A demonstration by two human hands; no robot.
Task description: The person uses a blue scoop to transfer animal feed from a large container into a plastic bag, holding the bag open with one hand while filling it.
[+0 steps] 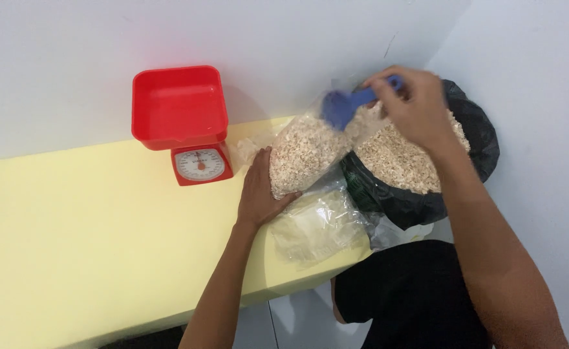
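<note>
Red scale [195, 126] w/ tray stood at wall on yellow table [90, 239]. Left hand [260, 189], fingers spread flat, steadied clear bag [304, 152] of flakes. Right hand [412, 103] clamped on blue scoop [348, 105] at bag mouth, beside black sack [427, 161].

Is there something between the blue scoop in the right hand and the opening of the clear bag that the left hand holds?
Nothing visible does. The blue scoop in the right hand is already at the mouth of the clear bag, which the left hand steadies from the side.
</note>
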